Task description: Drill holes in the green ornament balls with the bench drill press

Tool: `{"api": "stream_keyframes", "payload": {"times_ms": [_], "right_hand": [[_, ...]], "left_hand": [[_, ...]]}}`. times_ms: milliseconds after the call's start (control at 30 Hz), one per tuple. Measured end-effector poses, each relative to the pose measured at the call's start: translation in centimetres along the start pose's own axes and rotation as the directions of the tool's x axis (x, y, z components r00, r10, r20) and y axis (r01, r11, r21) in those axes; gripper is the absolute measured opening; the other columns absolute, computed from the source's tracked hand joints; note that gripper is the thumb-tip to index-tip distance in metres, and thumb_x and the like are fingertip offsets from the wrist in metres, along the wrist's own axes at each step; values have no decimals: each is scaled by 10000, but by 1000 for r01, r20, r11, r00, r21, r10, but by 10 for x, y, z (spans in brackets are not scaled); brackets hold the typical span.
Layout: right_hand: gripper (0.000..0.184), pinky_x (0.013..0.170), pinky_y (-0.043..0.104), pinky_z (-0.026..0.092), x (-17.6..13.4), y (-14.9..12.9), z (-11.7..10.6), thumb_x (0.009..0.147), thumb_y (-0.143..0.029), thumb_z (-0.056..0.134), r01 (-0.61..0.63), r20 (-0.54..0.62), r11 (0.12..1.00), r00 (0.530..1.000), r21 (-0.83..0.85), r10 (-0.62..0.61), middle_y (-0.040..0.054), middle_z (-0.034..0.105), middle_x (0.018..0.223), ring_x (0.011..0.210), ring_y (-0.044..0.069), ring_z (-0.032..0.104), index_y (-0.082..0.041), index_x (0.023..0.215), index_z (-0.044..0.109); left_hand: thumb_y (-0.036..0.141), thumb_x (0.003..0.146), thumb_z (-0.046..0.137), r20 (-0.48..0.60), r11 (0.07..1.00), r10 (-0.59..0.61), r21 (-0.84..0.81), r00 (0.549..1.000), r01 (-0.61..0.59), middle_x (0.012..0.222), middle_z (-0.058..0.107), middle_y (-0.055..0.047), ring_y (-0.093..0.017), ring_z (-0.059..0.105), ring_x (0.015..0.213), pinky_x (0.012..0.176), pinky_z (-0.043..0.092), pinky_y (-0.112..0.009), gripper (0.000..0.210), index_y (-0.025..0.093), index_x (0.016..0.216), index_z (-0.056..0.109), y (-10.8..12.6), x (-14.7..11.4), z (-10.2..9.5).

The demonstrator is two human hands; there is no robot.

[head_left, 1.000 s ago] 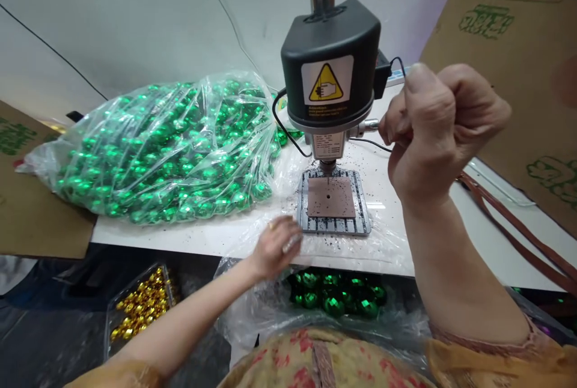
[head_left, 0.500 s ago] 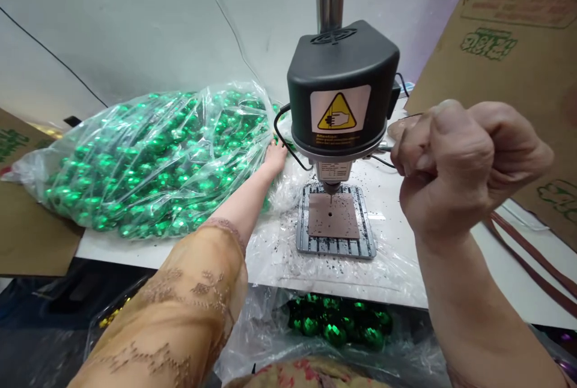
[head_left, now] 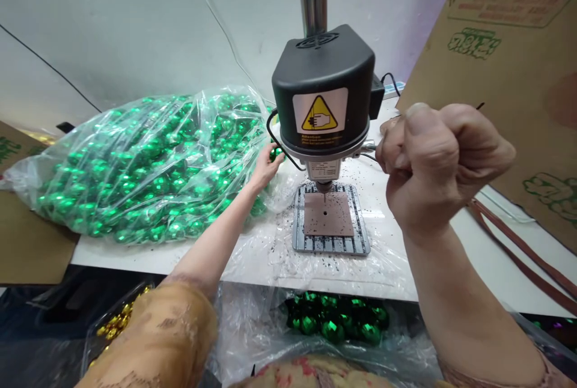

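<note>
Drill press (head_left: 322,66): at nine o'clock, left hand (head_left: 265,169) pinches apparently a green faceted ball (head_left: 275,152); at three, right hand (head_left: 428,166) grips feed lever (head_left: 368,146).

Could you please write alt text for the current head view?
A person's right hand makes a fist at the side of a black drill press, and the left hand is at the right end of a clear plastic bag of shiny green balls. Below the drill press, a brown plate with a small hole lies on a slotted metal base.

Open front approach to base plate (head_left: 331,245), bulging bag (head_left: 153,169) (plus black cable (head_left: 269,128)) leftward.
</note>
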State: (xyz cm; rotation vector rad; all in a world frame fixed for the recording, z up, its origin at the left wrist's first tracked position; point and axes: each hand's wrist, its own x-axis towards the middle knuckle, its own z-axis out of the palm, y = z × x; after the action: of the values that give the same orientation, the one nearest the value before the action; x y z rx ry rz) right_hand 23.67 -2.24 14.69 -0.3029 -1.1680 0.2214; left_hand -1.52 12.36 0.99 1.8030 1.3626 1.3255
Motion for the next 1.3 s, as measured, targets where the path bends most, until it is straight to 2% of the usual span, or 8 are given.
{"api": "stream_keyframes", "payload": {"times_ms": [133,233,333,600,867,1000,1133,1300], "right_hand": [[428,426,334,276,-1,-3,-1,913,-217,649,-33,-11,999,999,-36,33,-64,314,498,416,88,338,-225,593,365],[460,423,344,265,-2,-2,0,920,-265,651,-46,-45,996,998,-74,42,-53,321,490,419,101,338,-232,578,347],[478,435,338,259,-3,-1,2,923,-266,652,-32,-47,998,998,-56,29,-50,316,484,420,101,331,-228,581,321],[500,475,373,319,-5,-1,-4,942,-461,606,-113,-9,974,994,-195,113,-32,320,489,447,140,341,-247,600,311],[507,463,357,297,-5,-5,-3,964,-466,567,-83,24,971,996,-225,91,-34,304,492,434,124,321,-239,622,270],[503,443,341,298,-5,-5,-3,975,-468,549,-73,35,968,996,-239,83,-39,297,492,425,113,327,-237,625,270],[524,430,340,305,-4,-5,-2,955,-459,590,-87,16,973,996,-215,92,-42,330,476,411,109,318,-239,594,281],[500,424,314,286,6,-2,4,939,-288,643,-112,-26,989,994,-100,110,-62,345,448,390,81,304,-228,556,327]], "left_hand": [[507,866,740,168,861,-240,-418,956,289,1092,723,-70,-178,717,840,748,609,-333,525,212,1281,613,28,-65,-10],[468,825,810,268,743,-331,-517,905,425,1116,732,-74,-184,742,857,782,629,-338,568,214,1293,613,46,-107,-9],[427,787,855,291,722,-362,-514,886,464,1143,736,-86,-201,735,941,821,632,-346,578,203,1269,628,52,-130,0],[338,740,880,293,979,-102,-142,951,149,1111,715,-77,-174,666,904,787,557,-293,602,196,1279,654,49,-134,27],[370,755,868,354,999,29,8,935,-34,1077,639,-55,-151,611,814,677,527,-273,579,206,1268,656,56,-131,41],[386,734,885,316,990,100,64,944,-127,1073,625,-65,-221,637,962,812,562,-351,549,208,1211,679,58,-131,50],[378,776,854,266,995,100,-3,959,-103,1191,669,-94,-281,645,1145,998,542,-446,538,204,1239,643,56,-139,59],[373,804,835,250,997,35,-70,968,-18,1190,705,-100,-263,688,1086,953,573,-426,573,198,1288,583,54,-151,64]]}}
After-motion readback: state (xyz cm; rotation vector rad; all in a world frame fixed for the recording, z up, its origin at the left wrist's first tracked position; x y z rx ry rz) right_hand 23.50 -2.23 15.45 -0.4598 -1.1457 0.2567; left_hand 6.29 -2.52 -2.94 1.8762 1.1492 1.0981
